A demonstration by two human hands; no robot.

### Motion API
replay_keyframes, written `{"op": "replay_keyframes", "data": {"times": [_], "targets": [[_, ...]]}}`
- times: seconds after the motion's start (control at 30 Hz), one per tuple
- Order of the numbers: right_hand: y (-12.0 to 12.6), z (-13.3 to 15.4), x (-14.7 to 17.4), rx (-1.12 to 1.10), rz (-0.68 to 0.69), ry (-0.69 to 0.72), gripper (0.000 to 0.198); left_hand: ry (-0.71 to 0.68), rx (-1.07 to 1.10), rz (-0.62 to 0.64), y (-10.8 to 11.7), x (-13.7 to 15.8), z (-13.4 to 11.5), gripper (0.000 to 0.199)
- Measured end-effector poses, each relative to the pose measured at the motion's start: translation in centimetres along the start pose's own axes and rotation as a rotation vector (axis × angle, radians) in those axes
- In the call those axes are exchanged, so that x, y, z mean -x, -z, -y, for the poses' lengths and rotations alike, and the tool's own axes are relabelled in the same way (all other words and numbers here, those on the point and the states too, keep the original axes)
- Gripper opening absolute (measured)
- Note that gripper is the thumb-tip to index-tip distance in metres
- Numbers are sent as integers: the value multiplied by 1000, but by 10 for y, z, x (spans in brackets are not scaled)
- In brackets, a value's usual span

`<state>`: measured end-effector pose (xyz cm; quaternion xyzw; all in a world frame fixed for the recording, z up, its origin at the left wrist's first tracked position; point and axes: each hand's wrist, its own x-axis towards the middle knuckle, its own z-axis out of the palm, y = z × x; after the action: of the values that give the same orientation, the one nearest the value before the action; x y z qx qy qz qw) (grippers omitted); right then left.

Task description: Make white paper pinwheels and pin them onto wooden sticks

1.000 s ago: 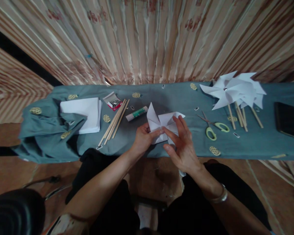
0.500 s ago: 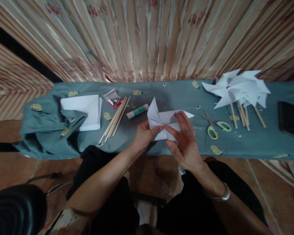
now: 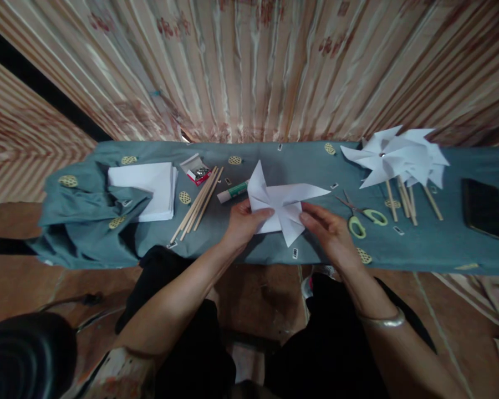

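Note:
A white paper pinwheel head point(image 3: 280, 202) lies at the near edge of a table covered in grey-blue cloth point(image 3: 432, 244). My left hand point(image 3: 244, 221) pinches its centre, thumb on top. My right hand point(image 3: 329, 233) holds the lower right flap with fingers curled on the paper. A glue stick point(image 3: 232, 192) lies just behind the left hand. Green-handled scissors point(image 3: 363, 213) lie right of the right hand.
A bundle of wooden sticks point(image 3: 197, 204), a small open box of pins point(image 3: 197, 169) and a stack of white paper point(image 3: 147, 188) lie to the left. Finished pinwheels on sticks point(image 3: 397, 160) and a black phone point(image 3: 482, 208) lie to the right. A striped curtain hangs behind.
My right hand slid from the pinwheel's centre out to its lower right flap, and the right blade now lies spread flat. My left hand stays on the centre.

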<state>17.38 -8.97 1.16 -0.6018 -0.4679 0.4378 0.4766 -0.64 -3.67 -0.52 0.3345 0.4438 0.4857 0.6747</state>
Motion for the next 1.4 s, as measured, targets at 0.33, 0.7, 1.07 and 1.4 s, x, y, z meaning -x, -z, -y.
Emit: {"op": "replay_keyframes", "data": {"times": [0.33,0.7,1.07,1.4], "targets": [[-25,12,-13,-354,73,-311,38,-38,-103,72,-3,10,-2,31],[-36,11,-20,-381,10,-259,35,-79,-103,61,1,3,-2,29],[-40,15,-20,-402,-3,-280,36,-61,-103,50,2,5,-2,29],[-40,13,-19,-400,14,-259,35,-35,-70,43,1,6,-1,32]]}}
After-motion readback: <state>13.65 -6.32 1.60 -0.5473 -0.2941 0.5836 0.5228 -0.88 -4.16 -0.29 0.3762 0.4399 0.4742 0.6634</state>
